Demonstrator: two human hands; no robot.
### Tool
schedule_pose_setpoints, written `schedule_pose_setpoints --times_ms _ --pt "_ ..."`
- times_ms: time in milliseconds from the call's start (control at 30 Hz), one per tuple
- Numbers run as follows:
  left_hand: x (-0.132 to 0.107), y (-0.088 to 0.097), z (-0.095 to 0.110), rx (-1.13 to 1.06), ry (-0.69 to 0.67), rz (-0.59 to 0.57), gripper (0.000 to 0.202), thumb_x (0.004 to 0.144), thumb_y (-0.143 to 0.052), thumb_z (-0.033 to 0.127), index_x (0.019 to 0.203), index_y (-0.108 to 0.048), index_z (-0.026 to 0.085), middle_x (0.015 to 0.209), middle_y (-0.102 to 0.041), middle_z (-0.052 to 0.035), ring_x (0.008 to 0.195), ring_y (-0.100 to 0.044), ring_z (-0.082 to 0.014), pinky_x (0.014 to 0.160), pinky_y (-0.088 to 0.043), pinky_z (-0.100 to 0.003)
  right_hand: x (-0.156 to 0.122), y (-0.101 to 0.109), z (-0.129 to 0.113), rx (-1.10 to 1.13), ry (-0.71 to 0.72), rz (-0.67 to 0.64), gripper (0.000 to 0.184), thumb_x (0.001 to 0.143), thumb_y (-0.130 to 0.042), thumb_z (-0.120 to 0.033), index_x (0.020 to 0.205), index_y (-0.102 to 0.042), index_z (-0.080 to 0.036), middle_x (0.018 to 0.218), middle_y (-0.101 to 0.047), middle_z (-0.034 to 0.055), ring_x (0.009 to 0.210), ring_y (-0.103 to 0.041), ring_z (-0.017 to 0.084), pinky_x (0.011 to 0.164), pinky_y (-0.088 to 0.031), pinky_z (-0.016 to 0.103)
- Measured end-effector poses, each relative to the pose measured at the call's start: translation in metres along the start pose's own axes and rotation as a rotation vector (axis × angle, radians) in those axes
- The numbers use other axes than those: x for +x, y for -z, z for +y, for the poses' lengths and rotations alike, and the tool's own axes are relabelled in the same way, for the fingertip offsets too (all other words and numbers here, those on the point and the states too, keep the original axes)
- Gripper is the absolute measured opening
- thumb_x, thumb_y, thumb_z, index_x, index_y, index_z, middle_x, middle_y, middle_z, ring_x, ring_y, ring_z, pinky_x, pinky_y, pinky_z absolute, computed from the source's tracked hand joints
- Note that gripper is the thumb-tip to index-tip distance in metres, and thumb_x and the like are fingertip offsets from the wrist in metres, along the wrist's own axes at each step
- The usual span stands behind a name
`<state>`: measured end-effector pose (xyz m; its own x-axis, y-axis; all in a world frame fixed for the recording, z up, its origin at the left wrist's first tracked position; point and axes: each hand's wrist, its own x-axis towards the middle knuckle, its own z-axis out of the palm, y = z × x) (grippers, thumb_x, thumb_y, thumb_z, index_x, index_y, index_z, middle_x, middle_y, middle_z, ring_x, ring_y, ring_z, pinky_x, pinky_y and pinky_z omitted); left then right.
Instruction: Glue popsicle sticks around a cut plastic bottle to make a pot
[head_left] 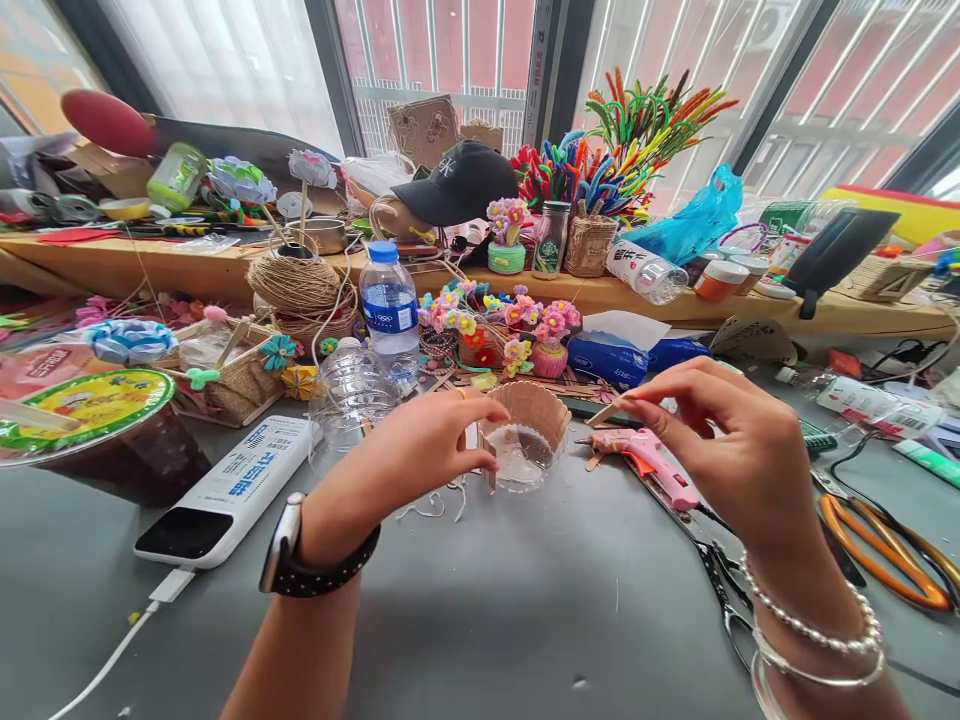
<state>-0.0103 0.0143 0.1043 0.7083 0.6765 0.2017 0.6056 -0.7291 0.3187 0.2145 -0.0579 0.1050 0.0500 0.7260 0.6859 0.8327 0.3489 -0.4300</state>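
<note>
My left hand (442,432) pinches the left rim of a clear plastic bottle bottom (521,475) standing on the table. Wooden craft sticks (536,408) line its far side and part of its left wall; its near side is bare plastic. Between the thumb and fingers of my right hand (712,430) is a short wooden craft stick (609,412), held above the nozzle of a pink hot glue gun (660,465). The glue gun lies on its side, apart from the bottle bottom. Loose white glue strands (431,505) lie beside my left hand.
Left are a white power bank (225,495) with a cable and a dark drink cup (127,450). A water bottle (388,310) stands behind. Black scissors (724,580) and orange-handled scissors (885,555) lie right. A cluttered wooden shelf (300,270) runs along the back.
</note>
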Motion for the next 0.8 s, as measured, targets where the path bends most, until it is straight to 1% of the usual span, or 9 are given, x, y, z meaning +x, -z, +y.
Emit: schedule_pose_setpoints --times_ms 67,133,233,333,400,467,600,700,800 --pt "0.003 -0.005 -0.008 0.041 -0.011 -0.081 0.033 0.066 -0.066 0.02 0.098 -0.06 0.022 0.088 -0.066 -0.0005 0.059 -0.058 -0.0121 0.057 -0.043 -0.021 0.0 0.002 0.002 0.066 -0.109 0.017 0.009 0.072 -0.061 -0.032 0.073 -0.062 -0.023 0.069 -0.056 -0.0006 0.053 -0.045 0.009 0.045 -0.037 0.024" --pt "0.007 -0.012 -0.012 0.056 -0.029 -0.145 0.028 0.065 -0.065 0.016 0.093 -0.062 0.022 0.087 -0.066 -0.0003 0.063 -0.059 -0.0127 0.057 -0.042 -0.02 0.0 0.003 0.005 0.151 -0.198 0.024 0.012 0.069 -0.062 -0.035 0.073 -0.062 -0.023 0.07 -0.057 -0.0002 0.054 -0.046 0.01 0.045 -0.039 0.023" --pt "0.014 -0.021 -0.015 0.042 -0.018 -0.218 0.018 0.069 -0.056 0.009 0.08 -0.065 0.019 0.08 -0.067 -0.0001 0.071 -0.06 -0.0141 0.062 -0.042 -0.021 0.0 0.003 0.008 0.306 -0.322 0.0 0.015 0.067 -0.065 -0.037 0.072 -0.061 -0.023 0.069 -0.057 0.0005 0.056 -0.049 0.011 0.045 -0.04 0.024" --pt "0.019 -0.024 -0.015 -0.008 -0.008 -0.259 0.018 0.072 -0.05 0.007 0.072 -0.065 0.018 0.074 -0.067 0.0002 0.07 -0.059 -0.0134 0.061 -0.041 -0.02 0.001 0.004 0.011 0.459 -0.411 -0.023 0.017 0.064 -0.067 -0.037 0.071 -0.061 -0.023 0.063 -0.056 -0.0002 0.056 -0.05 0.012 0.044 -0.04 0.023" --pt "0.019 -0.022 -0.013 -0.049 -0.034 -0.232 0.015 0.073 -0.051 0.01 0.072 -0.064 0.018 0.073 -0.067 0.0012 0.069 -0.058 -0.0127 0.06 -0.04 -0.019 0.002 0.004 0.011 0.538 -0.462 -0.05 0.017 0.062 -0.068 -0.036 0.071 -0.061 -0.024 0.061 -0.056 -0.0013 0.054 -0.049 0.011 0.044 -0.039 0.023" --pt "0.018 -0.018 -0.009 -0.099 -0.043 -0.167 0.011 0.074 -0.053 0.014 0.075 -0.063 0.019 0.073 -0.066 0.0022 0.068 -0.058 -0.0122 0.058 -0.038 -0.019 0.003 0.005 0.009 0.619 -0.521 -0.091 0.016 0.062 -0.069 -0.036 0.07 -0.061 -0.024 0.06 -0.056 -0.0019 0.053 -0.049 0.01 0.045 -0.039 0.023" --pt "0.014 -0.01 0.002 -0.192 0.021 -0.031 0.011 0.074 -0.058 0.026 0.082 -0.062 0.019 0.073 -0.066 0.0027 0.065 -0.056 -0.0118 0.055 -0.036 -0.019 0.005 0.003 0.007 0.784 -0.638 -0.201 0.016 0.062 -0.069 -0.037 0.067 -0.06 -0.024 0.063 -0.055 -0.0024 0.055 -0.049 0.009 0.049 -0.04 0.022" --pt "0.012 -0.009 0.009 -0.249 0.056 -0.015 0.011 0.074 -0.059 0.029 0.078 -0.063 0.02 0.073 -0.065 0.0036 0.066 -0.056 -0.0114 0.056 -0.035 -0.019 0.005 -0.005 0.011 0.866 -0.678 -0.316 0.018 0.063 -0.067 -0.038 0.066 -0.059 -0.022 0.06 -0.049 -0.0031 0.053 -0.045 0.008 0.05 -0.037 0.022" --pt "0.012 -0.011 0.014 -0.291 0.031 -0.017 0.01 0.075 -0.059 0.029 0.073 -0.064 0.021 0.07 -0.065 0.0052 0.064 -0.055 -0.0102 0.056 -0.034 -0.019 0.003 -0.017 0.017 0.916 -0.688 -0.438 0.023 0.063 -0.067 -0.039 0.063 -0.054 -0.02 0.06 -0.045 -0.003 0.055 -0.041 0.008 0.05 -0.034 0.022"
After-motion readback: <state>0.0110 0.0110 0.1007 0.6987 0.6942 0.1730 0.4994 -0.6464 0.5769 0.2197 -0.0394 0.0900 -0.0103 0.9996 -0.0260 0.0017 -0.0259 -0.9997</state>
